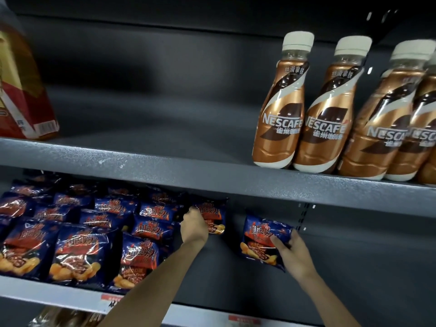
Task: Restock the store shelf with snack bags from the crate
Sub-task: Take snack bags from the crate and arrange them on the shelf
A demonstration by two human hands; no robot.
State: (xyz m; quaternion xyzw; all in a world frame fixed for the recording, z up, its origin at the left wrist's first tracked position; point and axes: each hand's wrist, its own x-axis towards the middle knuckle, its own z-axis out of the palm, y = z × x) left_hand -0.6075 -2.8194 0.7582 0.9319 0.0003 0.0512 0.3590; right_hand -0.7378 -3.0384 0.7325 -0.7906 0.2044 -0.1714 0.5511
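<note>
My left hand [194, 224] reaches far into the lower dark grey metal shelf [354, 267], fingers curled on a glossy dark blue and red crisp bag [213, 214] at the far right end of the stocked block. My right hand [291, 252] grips a second glossy dark blue crisp bag [265, 241] by its right edge, thumb across the front, holding it upright over the bare shelf floor, apart from the rows.

The rows of matching blue crisp bags [82, 246] fill the left part of this shelf, print facing outward. The crate is not in view.

To do this step well, I judge the left bag should be seated flush against its neighbour, face forward. The right bag should then open the next column just beside it, set down on its base so the slippery film does not slump.

Legible writing: the copper-brown plastic bottles with white caps [280, 109] on the upper shelf read "NESCAFÉ" above Chinese characters. The bags carry large stylised Chinese lettering I cannot read. A red and gold carton [21, 100] at far left shows a barcode. The red price tags [111, 300] on the near shelf edge are blurred.
</note>
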